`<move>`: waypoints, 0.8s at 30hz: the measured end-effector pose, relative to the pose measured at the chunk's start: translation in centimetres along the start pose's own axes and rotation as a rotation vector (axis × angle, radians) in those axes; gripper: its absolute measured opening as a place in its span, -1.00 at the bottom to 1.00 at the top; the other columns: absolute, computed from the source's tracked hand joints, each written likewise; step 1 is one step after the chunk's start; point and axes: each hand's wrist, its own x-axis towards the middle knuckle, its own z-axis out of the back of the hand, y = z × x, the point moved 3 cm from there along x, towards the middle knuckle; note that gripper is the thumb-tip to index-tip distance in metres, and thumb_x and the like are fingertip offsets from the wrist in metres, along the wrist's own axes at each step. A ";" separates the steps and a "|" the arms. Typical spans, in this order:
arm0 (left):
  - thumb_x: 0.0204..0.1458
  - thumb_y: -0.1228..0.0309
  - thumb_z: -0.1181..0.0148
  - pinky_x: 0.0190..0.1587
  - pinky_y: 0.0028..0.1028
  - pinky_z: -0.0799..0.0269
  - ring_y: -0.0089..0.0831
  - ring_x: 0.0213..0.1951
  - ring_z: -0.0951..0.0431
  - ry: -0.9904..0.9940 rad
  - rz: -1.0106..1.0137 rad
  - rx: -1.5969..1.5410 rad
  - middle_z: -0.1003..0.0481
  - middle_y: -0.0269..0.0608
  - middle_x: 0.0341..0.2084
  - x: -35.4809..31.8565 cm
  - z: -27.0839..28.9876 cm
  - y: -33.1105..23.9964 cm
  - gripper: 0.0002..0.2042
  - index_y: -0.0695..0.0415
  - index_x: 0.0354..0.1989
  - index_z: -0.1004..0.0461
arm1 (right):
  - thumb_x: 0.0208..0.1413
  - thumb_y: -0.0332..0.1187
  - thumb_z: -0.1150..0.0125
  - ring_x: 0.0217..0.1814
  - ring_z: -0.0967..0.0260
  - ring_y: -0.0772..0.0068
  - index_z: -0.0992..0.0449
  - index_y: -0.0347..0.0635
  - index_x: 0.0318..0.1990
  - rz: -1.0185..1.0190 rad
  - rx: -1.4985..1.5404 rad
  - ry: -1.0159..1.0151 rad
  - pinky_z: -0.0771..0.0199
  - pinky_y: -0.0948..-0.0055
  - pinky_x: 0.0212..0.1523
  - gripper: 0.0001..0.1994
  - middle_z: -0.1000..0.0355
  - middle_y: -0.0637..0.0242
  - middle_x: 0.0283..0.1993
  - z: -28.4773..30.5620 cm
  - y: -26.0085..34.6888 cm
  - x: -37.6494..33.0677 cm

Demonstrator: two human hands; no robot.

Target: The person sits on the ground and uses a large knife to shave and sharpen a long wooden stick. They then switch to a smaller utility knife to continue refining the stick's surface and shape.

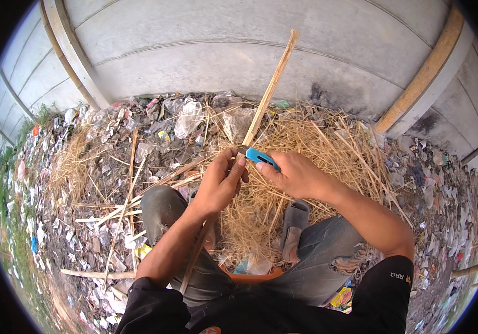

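Blue plastic-handled cutter knife, long pale wooden strip.
Left hand: closed round strip. Right hand: gripping knife handle.

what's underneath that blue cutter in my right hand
The wooden strip passes under the front end of the blue cutter, with shavings below. Your right hand partly covers the cutter; what lies beneath the shavings is hidden.

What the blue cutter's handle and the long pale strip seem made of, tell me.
Blue cutter handle: probably smooth moulded plastic, judging by its bright, even colour. Long pale strip: likely unfinished bamboo or wood, given its tan, lengthwise streaks; which one stays open.
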 end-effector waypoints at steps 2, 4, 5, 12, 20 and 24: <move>0.38 0.35 0.03 -0.56 -0.61 -0.23 -0.72 -0.60 -0.34 -0.014 -0.001 -0.030 -0.49 -0.34 -0.50 -0.2 0.4 0.3 -0.80 0.24 -0.02 -0.36 | 0.33 0.26 0.16 -0.62 -0.39 -0.04 -0.44 -0.32 -0.63 -0.037 -0.094 0.082 -0.38 0.04 -0.47 -0.24 -0.28 0.05 -0.74 0.4 0.7 0.3; 0.38 0.35 0.02 -0.56 -0.60 -0.22 -0.71 -0.59 -0.33 -0.025 -0.008 -0.028 -0.47 -0.34 -0.51 -0.3 0.4 0.5 -0.81 0.23 -0.04 -0.36 | 0.32 0.28 0.16 -0.61 -0.40 -0.06 -0.43 -0.33 -0.65 -0.075 -0.160 0.129 -0.39 0.03 -0.48 -0.22 -0.28 0.03 -0.74 0.4 1.0 0.3; 0.38 0.34 0.03 -0.55 -0.58 -0.22 -0.70 -0.59 -0.33 -0.030 -0.015 -0.011 -0.46 -0.34 -0.52 -0.3 0.3 0.5 -0.81 0.24 -0.06 -0.36 | 0.32 0.29 0.16 -0.62 -0.40 -0.07 -0.43 -0.33 -0.65 -0.094 -0.178 0.135 -0.39 0.02 -0.48 -0.21 -0.28 0.02 -0.74 0.3 1.1 0.2; 0.39 0.31 0.05 -0.49 -0.44 -0.22 -0.61 -0.55 -0.27 -0.075 -0.046 0.167 -0.34 -0.35 -0.59 0.1 0.1 1.9 -0.78 0.24 -0.18 -0.33 | 0.28 0.39 0.20 -0.72 -0.35 0.06 -0.40 -0.26 -0.72 -0.033 -0.427 0.044 -0.38 0.05 -0.60 -0.15 -0.27 0.11 -0.78 -0.3 -0.6 0.9; 0.43 0.27 0.11 -0.62 -0.61 -0.04 -0.75 -0.66 -0.16 0.126 -0.031 0.116 -0.19 -0.55 -0.64 -2.0 -1.2 2.7 -0.77 0.20 -0.02 -0.32 | 0.27 0.42 0.28 -0.80 -0.11 0.34 -0.38 -0.14 -0.74 -0.459 -0.330 -0.181 -0.20 0.23 -0.70 -0.17 -0.12 0.39 -0.83 5.3 -6.7 2.6; 0.39 0.31 0.07 -0.49 -0.44 -0.21 -0.58 -0.58 -0.26 0.121 -0.056 0.233 -0.29 -0.33 -0.62 -1.8 -1.6 2.8 -0.78 0.24 -0.14 -0.33 | 0.28 0.41 0.27 -0.79 -0.16 0.37 -0.37 -0.12 -0.75 -0.360 -0.492 -0.253 -0.18 0.26 -0.72 -0.18 -0.17 0.37 -0.82 6.9 -7.6 1.5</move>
